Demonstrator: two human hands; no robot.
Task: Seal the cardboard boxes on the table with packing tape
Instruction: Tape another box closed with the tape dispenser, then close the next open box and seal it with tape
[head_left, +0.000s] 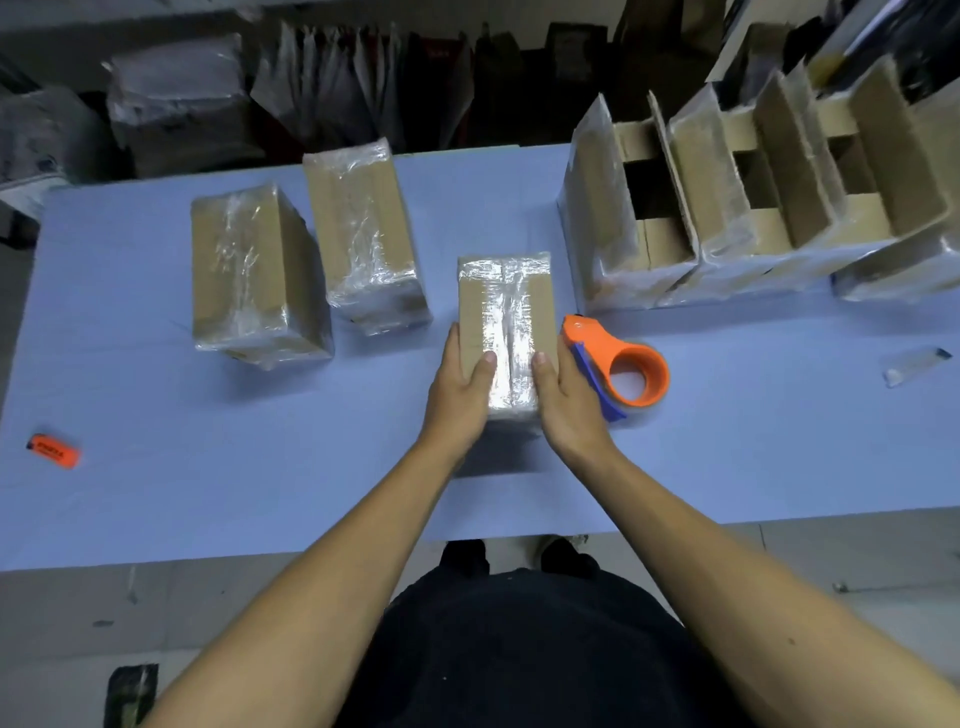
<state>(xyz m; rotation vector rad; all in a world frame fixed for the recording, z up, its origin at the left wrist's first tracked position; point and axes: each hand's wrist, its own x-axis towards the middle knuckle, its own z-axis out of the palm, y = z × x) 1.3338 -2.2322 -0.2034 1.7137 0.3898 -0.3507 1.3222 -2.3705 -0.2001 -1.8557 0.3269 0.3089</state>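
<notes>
Both hands hold a small cardboard box (506, 332) near the middle of the blue desk (156, 415). The left hand (460, 389) grips its left side and the right hand (569, 400) grips its right side, thumbs lying on the taped top. A strip of clear tape runs along the top seam. An orange tape dispenser (623, 371) lies just beside the right hand. 2 taped boxes (254, 275) stand to the left, well apart. Open boxes (727, 208) line the far right. An orange lighter (53, 451) lies near the left edge.
</notes>
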